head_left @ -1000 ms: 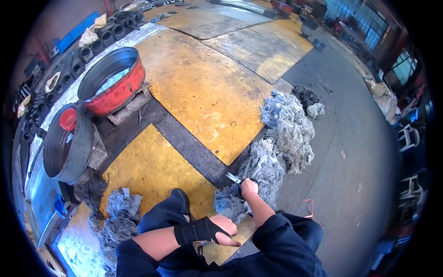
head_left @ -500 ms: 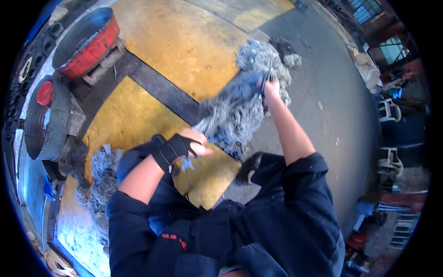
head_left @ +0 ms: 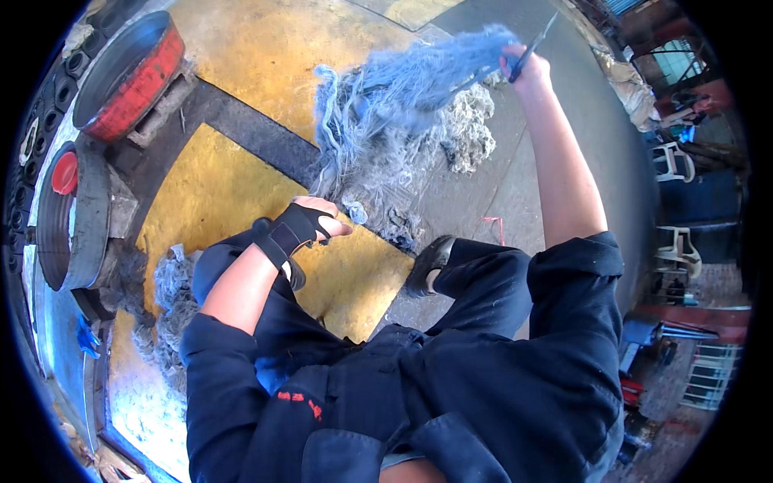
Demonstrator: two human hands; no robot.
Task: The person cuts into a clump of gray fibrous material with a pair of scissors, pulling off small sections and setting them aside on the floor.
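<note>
My right hand (head_left: pixel 527 68) is raised at the far right, closed around dark-handled scissors (head_left: pixel 544 36) whose blades point up and away. A stretched blue-grey mass of loose fibre (head_left: pixel 427 76) trails leftward from that hand and seems caught in its fingers. My left hand (head_left: pixel 316 219), in a black wrist support (head_left: pixel 288 233), hovers over the yellow sheet with its fingers curled. Fibre strands hang close to its knuckles, and a small pale blue tuft (head_left: pixel 355 212) lies just beyond its fingertips. Whatever its fingers hold is hidden. Under the stretched mass, a paler fibre heap (head_left: pixel 469 133) rests on the floor.
Yellow floor sheets (head_left: pixel 209 193) lie left and ahead, split by a dark strip (head_left: pixel 258 129). At left stand a red cut-down drum (head_left: pixel 133 88) on a block and a grey round tub (head_left: pixel 90 217). Another fibre heap (head_left: pixel 173 294) sits beside my left knee. White chairs (head_left: pixel 676 161) line the right.
My right hand has moved up and right with the scissors, drawing the fibre mass away and spreading it. My left hand has shifted slightly left and up, and the blue bit beneath it no longer shows.
</note>
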